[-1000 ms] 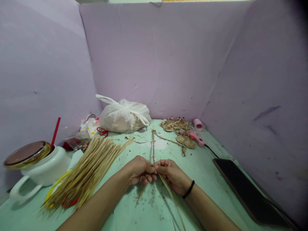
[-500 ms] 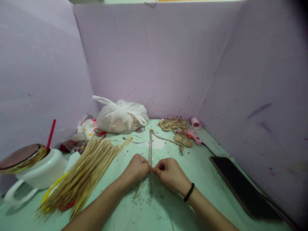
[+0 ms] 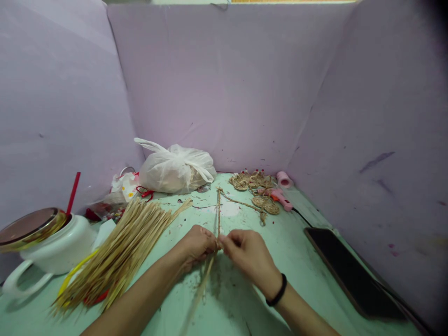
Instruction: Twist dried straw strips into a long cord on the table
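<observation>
A thin twisted straw cord (image 3: 219, 212) runs away from me down the middle of the table, toward the back. At its near end my left hand (image 3: 200, 243) is closed, pinching the cord between thumb and fingers. My right hand (image 3: 244, 249), with a black band on its wrist, meets it from the other side, its thumb and forefinger pinched on the same spot. A pale loose straw strand (image 3: 204, 283) trails from under the hands toward the front edge, blurred at its lower end. Fingertips hide the exact point where the strands cross.
Left lies a bundle of dry straw (image 3: 129, 247) beside a white mug (image 3: 58, 247). A tied white plastic bag (image 3: 175, 170) sits at the back. Coiled straw pieces (image 3: 250, 179), a pink glue gun (image 3: 282, 198) and a pink roll (image 3: 284, 179) are back right; a phone (image 3: 350, 273) lies right.
The loose strand now stretches farther down toward the front of the table. My left hand has turned slightly, and my right fingertips have shifted a little up and left along the cord.
</observation>
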`<action>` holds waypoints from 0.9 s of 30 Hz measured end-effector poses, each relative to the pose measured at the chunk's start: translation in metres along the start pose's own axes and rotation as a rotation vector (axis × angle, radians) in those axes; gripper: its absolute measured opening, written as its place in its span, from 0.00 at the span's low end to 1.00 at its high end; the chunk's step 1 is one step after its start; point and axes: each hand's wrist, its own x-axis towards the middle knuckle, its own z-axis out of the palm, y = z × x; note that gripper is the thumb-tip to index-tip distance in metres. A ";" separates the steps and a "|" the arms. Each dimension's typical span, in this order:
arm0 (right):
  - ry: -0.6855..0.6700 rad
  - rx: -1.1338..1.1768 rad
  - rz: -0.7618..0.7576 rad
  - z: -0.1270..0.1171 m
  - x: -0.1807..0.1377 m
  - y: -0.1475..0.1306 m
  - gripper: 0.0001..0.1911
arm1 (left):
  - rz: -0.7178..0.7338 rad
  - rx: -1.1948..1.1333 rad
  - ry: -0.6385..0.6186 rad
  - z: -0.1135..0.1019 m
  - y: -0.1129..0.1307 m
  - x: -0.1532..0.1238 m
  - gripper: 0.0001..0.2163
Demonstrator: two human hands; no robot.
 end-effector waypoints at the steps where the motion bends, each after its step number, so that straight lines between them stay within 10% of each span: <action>1: 0.023 0.131 0.038 -0.003 0.004 0.001 0.15 | 0.000 -0.019 -0.024 -0.002 -0.001 0.000 0.02; 7: -0.332 0.692 0.369 0.008 0.012 0.005 0.06 | 0.053 -0.058 -0.114 -0.006 -0.009 0.004 0.03; 27: -0.189 0.642 0.415 0.025 0.009 0.011 0.03 | 0.287 0.996 0.367 0.025 -0.005 -0.036 0.12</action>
